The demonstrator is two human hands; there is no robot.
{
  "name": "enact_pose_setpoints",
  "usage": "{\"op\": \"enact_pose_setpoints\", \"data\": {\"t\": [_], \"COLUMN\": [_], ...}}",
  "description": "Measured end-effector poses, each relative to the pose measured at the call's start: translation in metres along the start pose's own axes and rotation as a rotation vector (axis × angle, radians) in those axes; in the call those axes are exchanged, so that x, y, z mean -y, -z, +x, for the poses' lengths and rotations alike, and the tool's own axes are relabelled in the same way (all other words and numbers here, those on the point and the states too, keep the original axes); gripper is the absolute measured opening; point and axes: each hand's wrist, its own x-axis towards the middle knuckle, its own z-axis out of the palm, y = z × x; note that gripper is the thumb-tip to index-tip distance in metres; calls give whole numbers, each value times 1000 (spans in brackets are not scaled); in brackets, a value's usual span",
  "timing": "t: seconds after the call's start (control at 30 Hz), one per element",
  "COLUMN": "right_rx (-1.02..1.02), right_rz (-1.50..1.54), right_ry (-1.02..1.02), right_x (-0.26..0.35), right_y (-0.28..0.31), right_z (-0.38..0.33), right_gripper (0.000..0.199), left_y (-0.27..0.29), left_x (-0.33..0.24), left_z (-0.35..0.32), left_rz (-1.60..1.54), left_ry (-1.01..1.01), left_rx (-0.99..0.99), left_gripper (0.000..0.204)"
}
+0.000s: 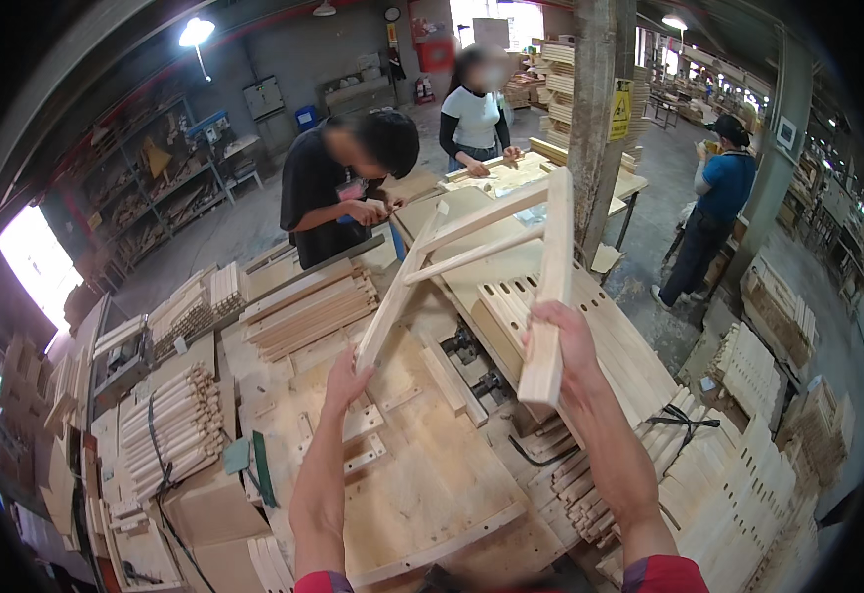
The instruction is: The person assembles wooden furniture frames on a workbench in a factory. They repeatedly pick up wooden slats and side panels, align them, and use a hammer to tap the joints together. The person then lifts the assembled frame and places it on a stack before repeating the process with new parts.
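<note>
Both my hands hold up a pale wooden frame [556, 252], made of two legs joined by two crossbars, tilted over the bench. My left hand [346, 378] is closed around the near end of the left leg. My right hand [572, 351] is wrapped round the right leg, close to its thick near end. Below the frame lies a plywood work board [417, 494] with small drilled wooden blocks [361, 440] fixed on it. Dark metal clamps [491, 383] sit at the board's right side, partly under the raised frame.
Stacked slats [313, 311] lie beyond my left hand; a strapped bundle of round rods [170, 430] is at left. Drilled boards [748, 504] are piled at right. A person in black [328, 198] works across the bench, near a pillar [598, 128]. Two other people stand farther off.
</note>
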Motion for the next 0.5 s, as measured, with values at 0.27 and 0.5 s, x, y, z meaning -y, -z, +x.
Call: {"op": "enact_pose_setpoints", "data": {"t": [0.27, 0.5], "right_rx": [-10, -3], "right_rz": [111, 97], "right_ry": [-32, 26], "right_x": [11, -3], "right_y": [-8, 17], "right_z": [152, 238], "right_gripper": [20, 21], "left_y": [-16, 7], "left_x": [24, 37], "left_z": [-48, -116], "left_rz": [-149, -278], "left_ry": [-13, 192], "left_rx": [-114, -71], "left_gripper": [65, 63]}}
